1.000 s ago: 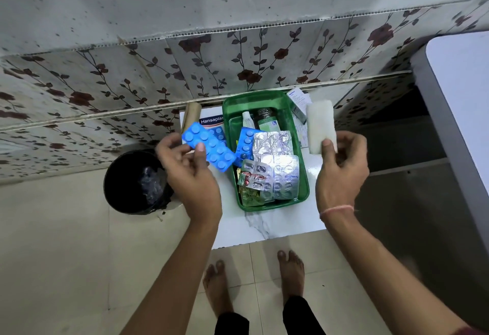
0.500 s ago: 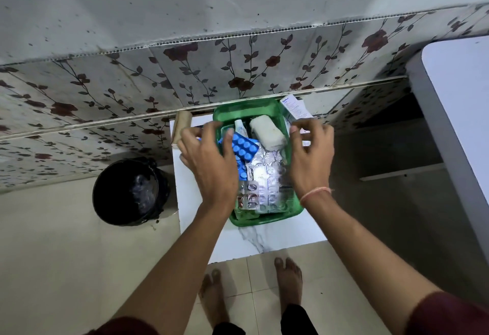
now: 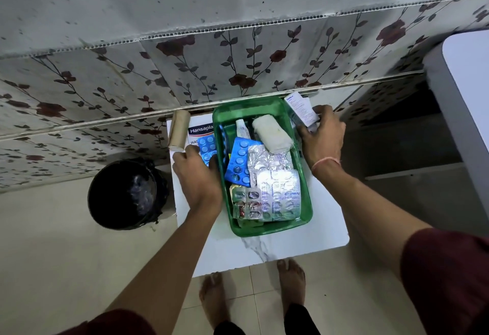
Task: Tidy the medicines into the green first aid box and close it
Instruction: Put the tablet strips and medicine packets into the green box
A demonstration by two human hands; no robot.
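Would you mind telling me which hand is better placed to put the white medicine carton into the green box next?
The right hand: it already rests on the white carton beside the green box.

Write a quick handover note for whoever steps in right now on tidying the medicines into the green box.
Left hand: reaching to the blue blister pack on the Hansaplast box, left of the green box; grip not clear.
Right hand: fingers on the white carton at the box's far right corner.
Done: white gauze roll, tube, another blue pack and silver strips are inside.
Left: blue pack, Hansaplast box, tan bandage roll, white carton; then close the box. No lid in sight.
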